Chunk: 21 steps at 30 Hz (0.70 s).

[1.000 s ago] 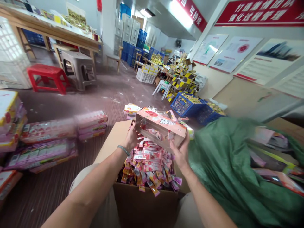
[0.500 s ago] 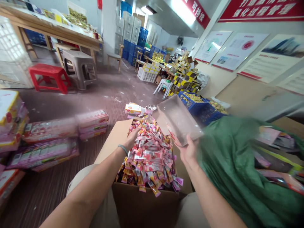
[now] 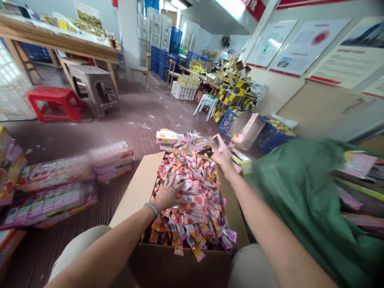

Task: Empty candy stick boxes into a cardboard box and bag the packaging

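Observation:
Between my knees stands an open cardboard carton (image 3: 127, 190) heaped with small pink and orange stick sachets (image 3: 192, 200). My left hand (image 3: 168, 195), with a beaded bracelet on its wrist, lies on the heap with fingers spread. Beyond the carton's far right corner, my right hand (image 3: 225, 158) reaches out to several small printed boxes (image 3: 204, 142). Its fingers look extended and are slightly blurred; whether they touch a box is unclear. Farther right, a blurred small box (image 3: 247, 130) with pink printing is apart from my hand, in front of the blue crates.
Wrapped packs (image 3: 57, 164) lie stacked on the floor to the left. A green cloth or sack (image 3: 288, 192) bulges on the right beside loose packaging. Ahead are blue crates (image 3: 274, 134), a white stool (image 3: 207, 105), a red stool (image 3: 54, 100) and a grey stool (image 3: 94, 86).
The box my right hand held is now away from it, farther right. My right hand has moved forward and left. My left hand has shifted nearer, flat on the sachets.

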Available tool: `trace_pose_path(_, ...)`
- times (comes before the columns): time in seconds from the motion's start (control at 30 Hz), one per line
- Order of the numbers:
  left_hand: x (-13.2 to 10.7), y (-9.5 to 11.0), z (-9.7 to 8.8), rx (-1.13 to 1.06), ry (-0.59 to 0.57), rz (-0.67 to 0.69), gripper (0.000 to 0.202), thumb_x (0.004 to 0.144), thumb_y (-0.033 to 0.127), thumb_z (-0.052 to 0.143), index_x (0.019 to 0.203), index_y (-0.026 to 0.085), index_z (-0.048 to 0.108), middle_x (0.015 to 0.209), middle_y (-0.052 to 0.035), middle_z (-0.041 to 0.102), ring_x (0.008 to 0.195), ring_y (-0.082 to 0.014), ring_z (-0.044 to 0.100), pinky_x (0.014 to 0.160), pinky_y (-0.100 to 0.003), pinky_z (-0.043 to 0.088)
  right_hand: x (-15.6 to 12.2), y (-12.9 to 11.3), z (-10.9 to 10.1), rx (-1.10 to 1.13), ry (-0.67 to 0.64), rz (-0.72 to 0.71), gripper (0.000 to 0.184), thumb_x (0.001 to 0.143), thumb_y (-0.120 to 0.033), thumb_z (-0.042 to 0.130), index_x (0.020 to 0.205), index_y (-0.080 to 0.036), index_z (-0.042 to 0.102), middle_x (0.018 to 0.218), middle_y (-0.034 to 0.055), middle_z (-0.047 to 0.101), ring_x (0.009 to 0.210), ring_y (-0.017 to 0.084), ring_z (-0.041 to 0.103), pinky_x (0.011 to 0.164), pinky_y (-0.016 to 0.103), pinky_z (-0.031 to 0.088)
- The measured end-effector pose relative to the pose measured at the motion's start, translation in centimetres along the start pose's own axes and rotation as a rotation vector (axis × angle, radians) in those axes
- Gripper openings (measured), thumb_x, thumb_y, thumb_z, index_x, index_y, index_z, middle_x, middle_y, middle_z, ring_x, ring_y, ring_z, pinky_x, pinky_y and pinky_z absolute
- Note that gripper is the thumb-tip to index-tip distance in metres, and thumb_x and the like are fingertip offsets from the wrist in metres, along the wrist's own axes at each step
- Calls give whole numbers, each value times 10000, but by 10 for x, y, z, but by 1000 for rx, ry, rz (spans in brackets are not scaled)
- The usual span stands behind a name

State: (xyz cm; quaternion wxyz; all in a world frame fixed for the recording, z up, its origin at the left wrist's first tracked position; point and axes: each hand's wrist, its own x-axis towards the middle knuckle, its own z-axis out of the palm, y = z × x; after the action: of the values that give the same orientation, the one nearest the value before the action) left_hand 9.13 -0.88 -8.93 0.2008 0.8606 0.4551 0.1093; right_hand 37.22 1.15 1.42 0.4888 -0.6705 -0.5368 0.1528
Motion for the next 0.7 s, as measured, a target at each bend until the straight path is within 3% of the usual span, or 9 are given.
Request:
trace_pose_path(0.1,-3,-1,8,146,-87,16,542,850,351,683,1368,193,646,1544,-229,432,1330,-480,457,1048,-624,438,-50,23,66,-367,-394,-115,607,918,-603,618,1436,-289,590,1582,100,447,1517,371,286,1243,579,203)
trace_pose_path(0.13,-4,-1,9,175,-94,19,464,867,258,625,1323,183,668,1502,-222,474,1289,-446,499,1023,-586,474,-67,31,81,-446,-465,-99,617,928,-606,602,1456,-288,574,1608,102,408,1534,389,235,1239,601,189)
trace_pose_path(0.2,-10,-1,9,226,-107,43,415,861,126,530,1231,187,708,1465,-199,507,1267,-403,526,978,-533,519,-100,45,99,-532,-485,-71,614,969,-596,547,1492,-276,531,1623,121,363,1527,393,239,1212,608,244)
trace_pose_path(0.27,-21,-2,10,276,-143,76,399,847,89,505,1160,182,735,1496,-190,482,1315,-405,499,962,-522,537,-128,55,105,-582,-410,-111,578,986,-573,535,1458,-240,557,1578,159,390,1469,388,337,1170,583,326)
trace_pose_path(0.37,-47,-7,15,333,-196,87,367,843,138,560,1165,160,736,1588,-192,384,1410,-449,409,1021,-576,509,-169,63,104,-657,-293,-286,515,971,-577,568,1319,-206,647,1458,187,455,1378,391,405,1145,587,339)
trace_pose_path(0.53,-89,-26,27,337,-176,109,430,785,101,610,1201,149,708,1616,-180,364,1506,-418,304,1185,-547,384,-228,74,113,-686,-356,-395,544,957,-661,531,1237,-215,668,1329,189,493,1263,381,459,1115,640,309)
trace_pose_path(0.63,-96,-32,27,326,-182,125,392,770,98,617,1148,142,711,1622,-176,369,1520,-402,296,1205,-520,364,-235,81,121,-647,-399,-354,518,974,-649,514,1277,-248,638,1250,162,525,1216,348,488,1074,604,345)
trace_pose_path(0.7,-93,-30,23,304,-194,94,466,783,126,625,1246,123,672,1630,-203,351,1525,-403,294,1212,-524,349,-223,83,122,-634,-425,-340,490,972,-622,545,1267,-240,635,1172,141,546,1159,320,517,1058,558,367)
